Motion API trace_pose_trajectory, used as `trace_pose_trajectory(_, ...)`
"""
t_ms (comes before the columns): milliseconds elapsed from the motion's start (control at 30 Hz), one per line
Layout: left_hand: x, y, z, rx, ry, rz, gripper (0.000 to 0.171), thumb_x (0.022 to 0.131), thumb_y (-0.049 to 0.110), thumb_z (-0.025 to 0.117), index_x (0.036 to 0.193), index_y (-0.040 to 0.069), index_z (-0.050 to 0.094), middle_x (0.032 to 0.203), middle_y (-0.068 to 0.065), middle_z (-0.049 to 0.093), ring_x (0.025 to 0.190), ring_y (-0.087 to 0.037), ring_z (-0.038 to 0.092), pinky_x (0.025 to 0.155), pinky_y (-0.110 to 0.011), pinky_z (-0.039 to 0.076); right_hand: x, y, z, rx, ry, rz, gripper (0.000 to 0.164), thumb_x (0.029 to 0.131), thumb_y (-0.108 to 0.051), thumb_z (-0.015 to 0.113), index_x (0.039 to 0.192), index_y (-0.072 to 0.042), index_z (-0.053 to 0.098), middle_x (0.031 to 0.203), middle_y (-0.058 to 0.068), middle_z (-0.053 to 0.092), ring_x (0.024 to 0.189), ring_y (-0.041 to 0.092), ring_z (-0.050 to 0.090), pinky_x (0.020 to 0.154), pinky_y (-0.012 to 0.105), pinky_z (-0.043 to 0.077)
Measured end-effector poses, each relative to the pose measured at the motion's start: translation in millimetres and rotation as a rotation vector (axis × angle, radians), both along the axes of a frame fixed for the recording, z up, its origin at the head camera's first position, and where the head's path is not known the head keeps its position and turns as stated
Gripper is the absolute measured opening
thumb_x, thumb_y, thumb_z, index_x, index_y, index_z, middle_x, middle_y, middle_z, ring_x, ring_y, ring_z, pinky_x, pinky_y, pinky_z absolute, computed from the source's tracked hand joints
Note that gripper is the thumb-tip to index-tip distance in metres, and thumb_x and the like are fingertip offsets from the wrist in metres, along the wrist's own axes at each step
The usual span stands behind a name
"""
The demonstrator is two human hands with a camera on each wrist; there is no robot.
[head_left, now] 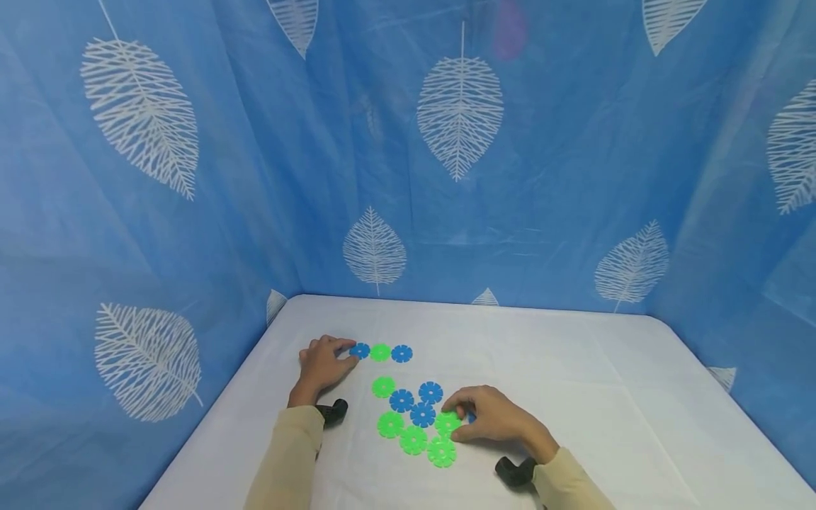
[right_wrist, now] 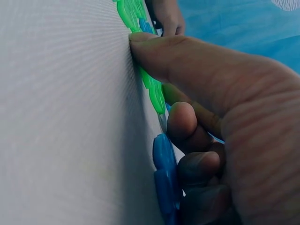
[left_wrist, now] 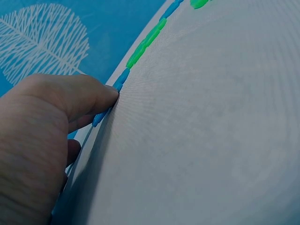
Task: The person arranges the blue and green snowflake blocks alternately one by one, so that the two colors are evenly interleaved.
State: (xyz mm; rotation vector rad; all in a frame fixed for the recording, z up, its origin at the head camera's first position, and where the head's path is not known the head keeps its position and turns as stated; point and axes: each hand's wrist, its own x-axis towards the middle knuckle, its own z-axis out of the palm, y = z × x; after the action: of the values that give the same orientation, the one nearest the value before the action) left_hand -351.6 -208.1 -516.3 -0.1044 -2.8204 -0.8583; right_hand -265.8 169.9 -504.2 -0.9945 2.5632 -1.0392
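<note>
My left hand (head_left: 324, 365) pinches the edge of a blue notched plastic disc (head_left: 360, 350), a flower-shaped linking piece, at the left end of a short row. Beside it in that row lie a green disc (head_left: 380, 352) and another blue disc (head_left: 401, 353). In the left wrist view, the thumb presses the near rim of the blue disc (left_wrist: 121, 80). My right hand (head_left: 494, 416) grips a green disc (head_left: 446, 423) between thumb and fingertips, flat at table level. Under the curled fingers of that hand is a blue disc (right_wrist: 165, 173), mostly hidden in the head view.
Between the hands lies a loose group of green discs (head_left: 414, 440) and blue discs (head_left: 401, 400), all flat on the white tablecloth (head_left: 574, 368). A blue curtain (head_left: 542, 177) with white leaf prints surrounds the table. Black wrist cameras (head_left: 515, 471) sit below both hands.
</note>
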Motion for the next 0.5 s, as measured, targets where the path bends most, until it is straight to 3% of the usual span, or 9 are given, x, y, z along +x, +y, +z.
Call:
trace_pose_trajectory(267, -1.3, -0.9, 2.8, -0.002, 0.001, 0.01, 0.04, 0.084, 0.042, 0.072, 0.122, 0.028, 0.073, 0.12, -0.01, 0.061, 0.112, -0.03, 0.05, 0.093, -0.054, 0.028, -3.2, -0.5, -1.4, -0.017, 0.043, -0.012, 0.039, 0.078, -0.039, 0.085, 0.112, -0.026, 0.071, 0.085, -0.011, 0.061, 0.067, -0.002, 0.043, 0.067, 0.022, 0.04)
trace_pose_trajectory(500, 0.5, -1.2, -1.3, -0.007, -0.013, 0.012, 0.039, 0.085, 0.042, 0.072, 0.121, 0.029, 0.073, 0.122, -0.009, 0.061, 0.113, -0.03, 0.051, 0.093, -0.053, 0.028, 0.6, -0.6, -4.3, -0.02, 0.073, -0.025, 0.041, 0.077, -0.044, 0.085, 0.113, -0.031, 0.069, 0.102, -0.017, 0.065, 0.083, 0.002, 0.054, 0.073, 0.023, 0.046)
